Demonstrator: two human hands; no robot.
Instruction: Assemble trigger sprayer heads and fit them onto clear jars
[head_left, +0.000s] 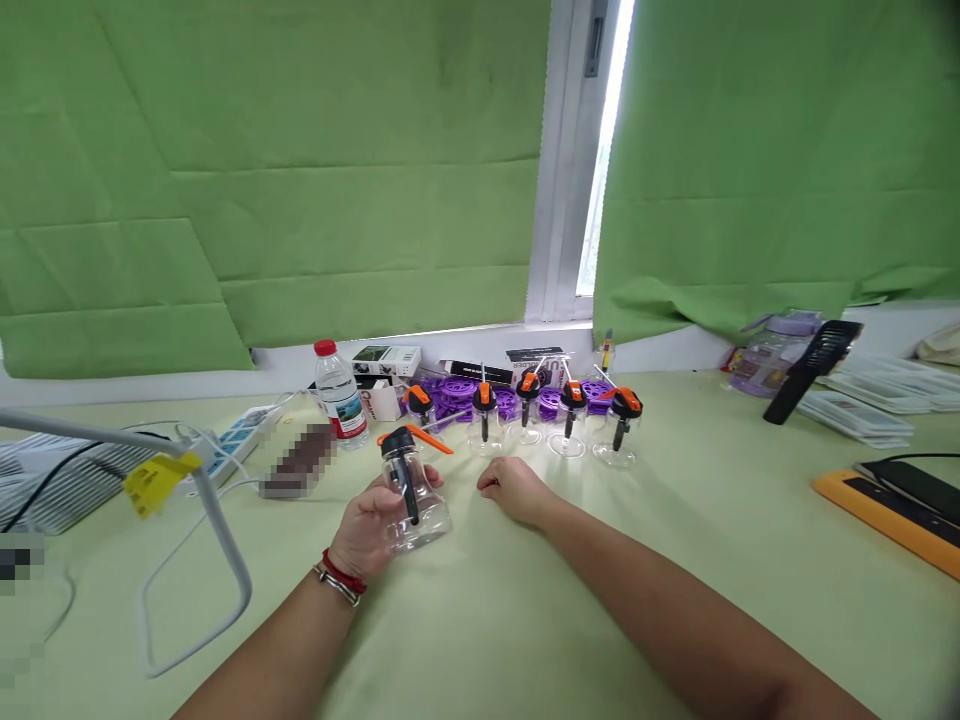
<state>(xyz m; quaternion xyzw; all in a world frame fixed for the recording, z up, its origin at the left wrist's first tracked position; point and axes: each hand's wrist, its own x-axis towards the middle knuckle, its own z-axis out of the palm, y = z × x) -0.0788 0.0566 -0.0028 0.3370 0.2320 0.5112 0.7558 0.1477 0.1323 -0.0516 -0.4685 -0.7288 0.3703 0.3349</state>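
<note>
My left hand [371, 530] is wrapped round a clear bottle [424, 515] with a black cap, tilted above the table. Its orange lever [429, 438] stands out to the right and a pale straw-like spout points up and right. Inside the bottle a dark stick hangs from the cap. My right hand [516, 488] rests on the table to the right, its fingers curled into a loose fist; nothing shows in it. Just beyond stand several similar bottles [568, 440] in a row, upright, with orange levers folded over their black caps.
Purple plastic pieces [450, 395] and small boxes [386, 360] lie behind the row. At left are a water bottle [341, 395], a power strip [240, 440] and a white bent-tube stand [232, 570]. A black comb-like brush [814, 370] and an orange-edged device [885, 515] are at right.
</note>
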